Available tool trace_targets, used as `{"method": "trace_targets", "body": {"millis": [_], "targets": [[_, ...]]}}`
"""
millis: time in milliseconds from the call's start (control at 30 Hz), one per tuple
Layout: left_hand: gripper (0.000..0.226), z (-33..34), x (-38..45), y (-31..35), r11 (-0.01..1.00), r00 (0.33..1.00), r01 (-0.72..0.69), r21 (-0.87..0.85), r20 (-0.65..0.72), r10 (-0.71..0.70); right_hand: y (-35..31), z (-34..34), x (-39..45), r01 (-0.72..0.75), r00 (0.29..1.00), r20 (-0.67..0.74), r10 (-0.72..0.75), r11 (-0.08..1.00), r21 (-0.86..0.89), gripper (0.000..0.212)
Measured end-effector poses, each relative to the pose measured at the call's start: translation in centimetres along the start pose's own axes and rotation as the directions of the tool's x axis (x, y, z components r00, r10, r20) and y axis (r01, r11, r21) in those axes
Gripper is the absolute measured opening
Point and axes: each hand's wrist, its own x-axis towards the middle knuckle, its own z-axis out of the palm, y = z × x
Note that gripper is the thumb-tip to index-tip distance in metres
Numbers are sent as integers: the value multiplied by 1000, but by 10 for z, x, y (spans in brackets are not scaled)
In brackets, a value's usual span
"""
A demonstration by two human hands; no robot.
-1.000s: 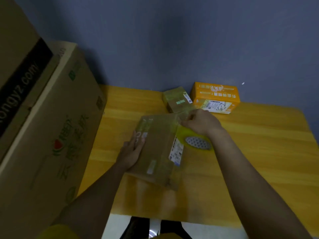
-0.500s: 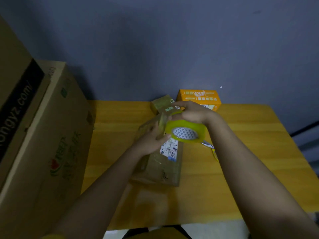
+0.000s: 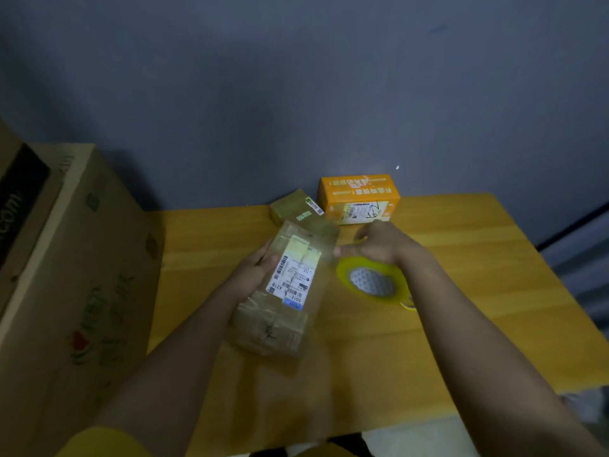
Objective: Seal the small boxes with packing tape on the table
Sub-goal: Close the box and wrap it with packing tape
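Brown box (image 3: 283,291), tape-wrapped, white barcode label on top, lying mid-table (image 3: 461,291) lengthwise. Left hand (image 3: 253,275) grips its left edge. Right hand (image 3: 379,245) holds the yellow tape roll (image 3: 372,282) just right of the box, fingers curled over its rim.

Only one camera here, strapped to my head, so it sees what I see: looking forward and down over my forearms at the wooden table (image 3: 461,291), close enough that my left hand (image 3: 253,272) and right hand (image 3: 379,244) sit mid-frame. It's wide-angle, so it also catches the grey wall (image 3: 296,94) straight ahead and the big cardboard carton (image 3: 75,291) along the left edge. No second view to overlap with.
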Motion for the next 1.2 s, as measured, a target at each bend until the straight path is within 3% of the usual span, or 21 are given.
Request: {"method": "trace_targets", "body": {"millis": [200, 300, 367, 433, 500, 533, 600, 633, 667, 733, 800, 1000, 1100, 1200], "targets": [[43, 18, 10, -13, 997, 998, 50, -61, 28, -48, 54, 36, 29, -90, 990, 117, 78, 991, 100, 88], [50, 23, 11, -11, 998, 998, 51, 20, 28, -52, 74, 53, 43, -89, 988, 138, 66, 981, 171, 92], [52, 25, 14, -11, 984, 998, 53, 168, -45, -46, 86, 62, 50, -59, 991, 126, 35, 980, 192, 90], [51, 34, 18, -7, 858, 983, 60, 509, -182, 40, 94, 68, 53, -32, 991, 131, 3, 976, 217, 84], [55, 54, 20, 3, 623, 942, 97, 776, -273, 193, 106, 72, 53, -3, 988, 149, -36, 966, 257, 67], [58, 67, 21, 9, 561, 925, 103, 821, -287, 250, 116, 74, 53, 17, 994, 96, -50, 949, 316, 52], [53, 94, 24, 23, 550, 890, 92, 830, -316, 328, 149, 79, 55, 39, 993, -119, 20, 883, 468, 32], [44, 106, 26, 26, 591, 861, 83, 802, -357, 363, 170, 81, 59, 26, 975, -210, 77, 895, 446, 27], [42, 117, 28, 29, 640, 829, 87, 763, -412, 378, 192, 82, 63, -32, 962, -248, 115, 949, 315, 25], [62, 139, 31, 30, 682, 805, 144, 717, -486, 340, 231, 86, 74, -155, 973, -180, 147, 987, -32, 32], [78, 155, 34, 21, 621, 829, 232, 749, -487, 277, 248, 91, 85, -169, 985, -84, 153, 957, -234, 40], [80, 137, 47, 9, 546, 871, 280, 789, -448, 201, 257, 95, 106, -158, 965, -252, 74, 930, -333, 58], [79, 127, 49, 6, 523, 888, 230, 821, -397, 233, 260, 88, 117, -69, 993, -113, 13, 860, -506, 40], [81, 112, 52, 1, 489, 901, 145, 860, -319, 294, 248, 84, 116, 6, 1000, -21, -18, 873, -488, 40]]}}
